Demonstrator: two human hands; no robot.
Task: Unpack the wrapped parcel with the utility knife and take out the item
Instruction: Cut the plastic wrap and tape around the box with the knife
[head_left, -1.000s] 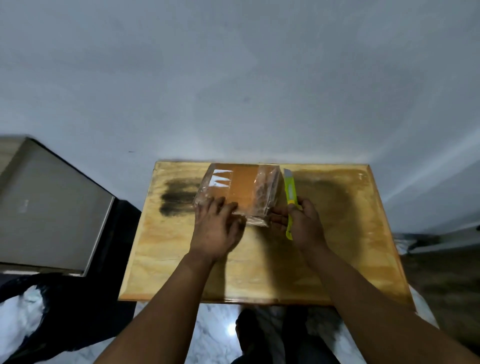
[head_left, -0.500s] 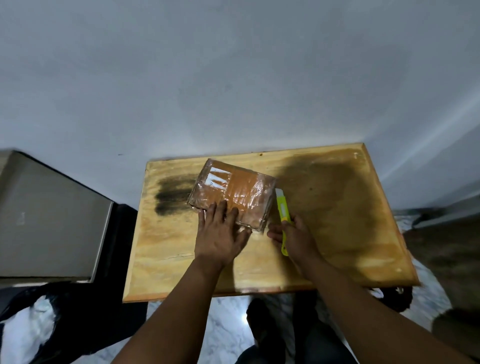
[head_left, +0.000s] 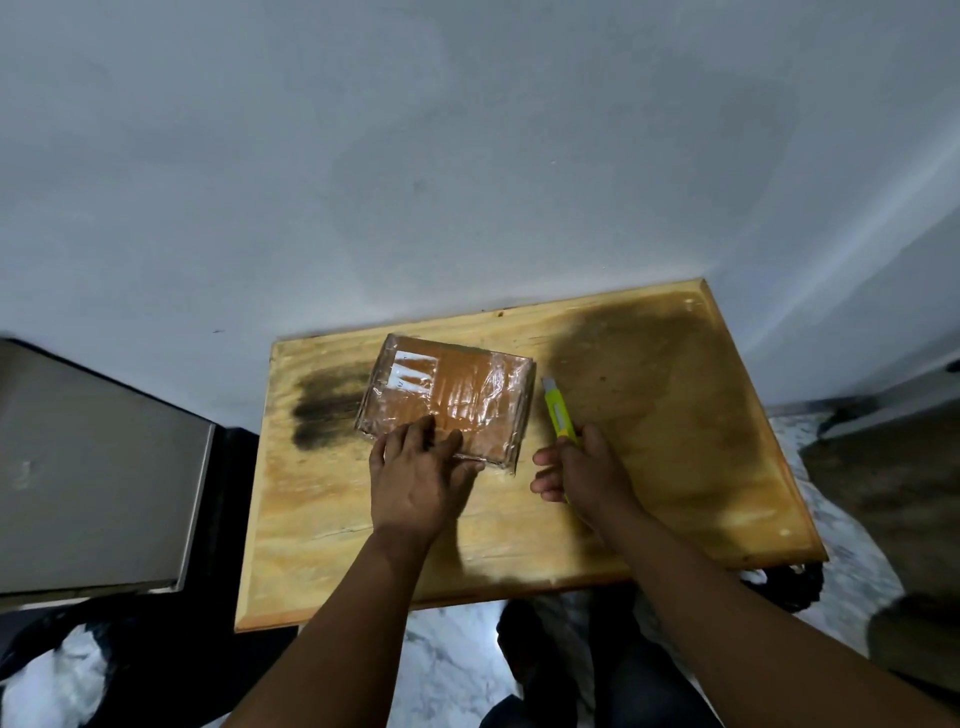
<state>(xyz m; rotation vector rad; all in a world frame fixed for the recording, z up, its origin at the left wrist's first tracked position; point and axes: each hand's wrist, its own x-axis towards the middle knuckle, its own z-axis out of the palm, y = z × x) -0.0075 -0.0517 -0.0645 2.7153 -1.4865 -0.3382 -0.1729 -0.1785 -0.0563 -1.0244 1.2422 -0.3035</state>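
Note:
A brown parcel (head_left: 451, 396) wrapped in clear shiny plastic, with a white label on its far left, lies flat on the wooden table (head_left: 649, 441). My left hand (head_left: 418, 480) rests on the parcel's near edge with fingers laid flat. Just right of the parcel, my right hand (head_left: 584, 470) grips the yellow-green utility knife (head_left: 558, 410), its tip pointing away from me. The knife stands a little apart from the parcel's right side.
A grey box-like surface (head_left: 88, 483) stands to the left of the table. The white wall runs right behind the table's far edge. Dark stains mark the tabletop left of the parcel and across its right half. Marble floor lies below.
The parcel has gone from tilted up on its edge to lying flat. My right hand has drawn the knife slightly away from the parcel's side. The camera view has shifted.

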